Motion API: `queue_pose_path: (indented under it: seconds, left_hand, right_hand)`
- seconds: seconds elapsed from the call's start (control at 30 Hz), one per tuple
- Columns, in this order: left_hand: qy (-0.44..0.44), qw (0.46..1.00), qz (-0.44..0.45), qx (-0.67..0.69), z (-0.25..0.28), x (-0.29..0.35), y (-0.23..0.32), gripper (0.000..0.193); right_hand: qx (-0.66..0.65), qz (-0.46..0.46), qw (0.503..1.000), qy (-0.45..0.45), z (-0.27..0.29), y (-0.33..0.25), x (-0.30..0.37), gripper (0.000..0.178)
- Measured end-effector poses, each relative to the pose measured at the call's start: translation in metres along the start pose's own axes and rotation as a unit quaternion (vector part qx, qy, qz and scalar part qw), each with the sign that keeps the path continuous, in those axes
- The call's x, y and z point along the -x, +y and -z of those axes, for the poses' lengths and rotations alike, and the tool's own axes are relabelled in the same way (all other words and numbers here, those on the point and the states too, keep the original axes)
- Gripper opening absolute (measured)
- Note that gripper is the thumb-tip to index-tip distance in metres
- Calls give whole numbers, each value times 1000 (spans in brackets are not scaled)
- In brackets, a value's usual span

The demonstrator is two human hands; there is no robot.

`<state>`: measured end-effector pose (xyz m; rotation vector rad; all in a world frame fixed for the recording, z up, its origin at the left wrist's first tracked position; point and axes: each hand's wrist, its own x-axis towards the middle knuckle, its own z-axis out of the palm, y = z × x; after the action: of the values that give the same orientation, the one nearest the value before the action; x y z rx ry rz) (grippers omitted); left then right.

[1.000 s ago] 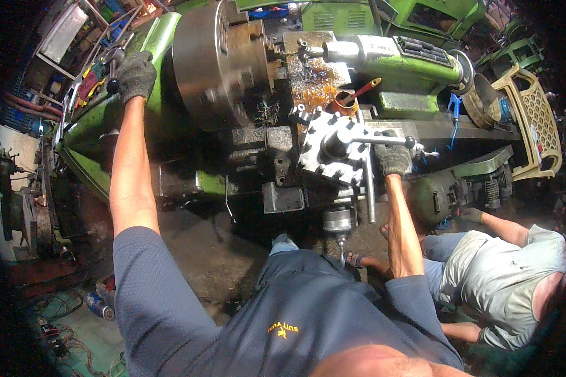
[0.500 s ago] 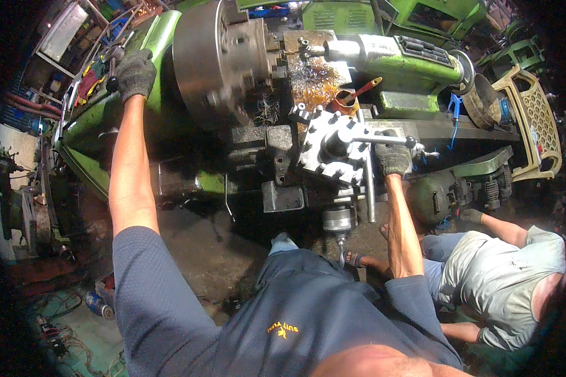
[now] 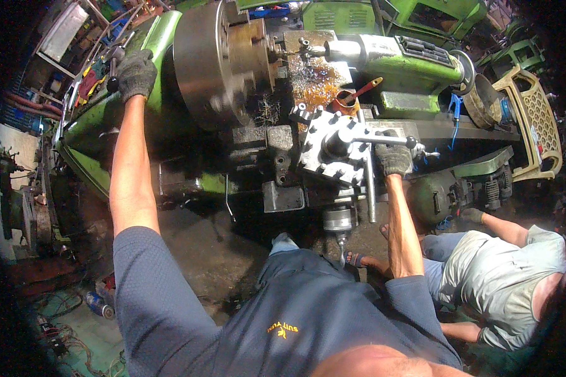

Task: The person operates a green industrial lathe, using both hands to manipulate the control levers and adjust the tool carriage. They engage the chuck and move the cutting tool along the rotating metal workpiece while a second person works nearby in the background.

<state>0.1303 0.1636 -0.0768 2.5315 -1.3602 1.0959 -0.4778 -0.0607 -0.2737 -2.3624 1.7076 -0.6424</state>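
My left hand (image 3: 136,75), in a dark grey glove, rests closed at the green headstock (image 3: 163,38) of a lathe, beside a lever with a black ball knob (image 3: 112,83). What its curled fingers hold is hidden. To its right is the big steel chuck (image 3: 201,69), blurred at its jaws, with a cylindrical workpiece (image 3: 248,53) in it. My right hand (image 3: 393,157), gloved too, is closed at the right side of the square tool post (image 3: 324,147), below the tool post's lever (image 3: 383,139). A metal crank (image 3: 427,152) shows next to it; its grip is out of sight.
A tin with a brush (image 3: 352,97) stands behind the tool post on the oily carriage. The green tailstock (image 3: 409,69) lies farther right. Curled chips (image 3: 268,112) hang under the chuck. At lower right another person (image 3: 503,276) crouches near a green motor (image 3: 431,198).
The chuck and workpiece have turned, and their jaws and steps show at a different angle. Both my hands stay where they were.
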Motion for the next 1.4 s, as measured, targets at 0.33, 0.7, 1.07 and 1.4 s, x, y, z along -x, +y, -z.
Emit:
queue_pose_path:
  seconds: [0.33, 0.7, 1.07, 1.4]
  left_hand:
    - [2, 1000, 7, -2, -1, 0, 0, 23]
    - [14, 1000, -11, 5, -12, -10, 0, 23]
    - [21, 1000, -16, -4, -7, 1, -8, 25]
    - [16, 1000, -7, -5, -5, -2, -3, 24]
  right_hand:
    - [18, 17, 999, 27, -7, 5, 2, 36]
    - [42, 3, 999, 6, 14, -4, 2, 38]
    - [27, -38, 999, -19, 16, -20, 3, 30]
    - [53, 30, 998, 14, -3, 4, -1, 32]
